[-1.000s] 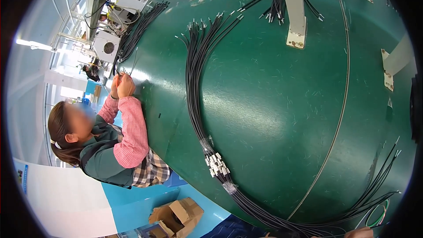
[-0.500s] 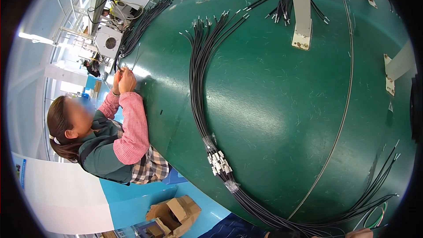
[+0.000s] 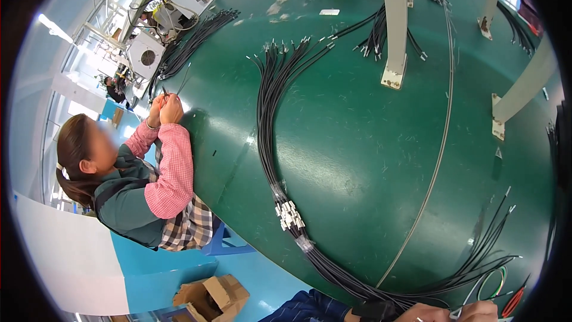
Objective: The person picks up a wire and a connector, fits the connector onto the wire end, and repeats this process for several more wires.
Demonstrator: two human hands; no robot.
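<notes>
One long bundle of black cables (image 3: 280,161) is laid curving across the green table (image 3: 357,143), taped beside a cluster of white connectors (image 3: 290,214). Two hands are seen at the bottom edge: the left hand (image 3: 424,313) and right hand (image 3: 479,311) rest at the bundle's near end, their grip cut off from view. One co-worker (image 3: 143,173) sits at the table's left edge.

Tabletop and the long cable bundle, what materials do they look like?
Tabletop: a smooth green mat or coating, probably rubber or vinyl; it shows soft glare. Cable bundle: dark plastic-jacketed wires with pale metal-looking tips, banded with what looks like clear tape.

The person's own hands (image 3: 459,312) — cut off by the lower edge — grip unclear.
</notes>
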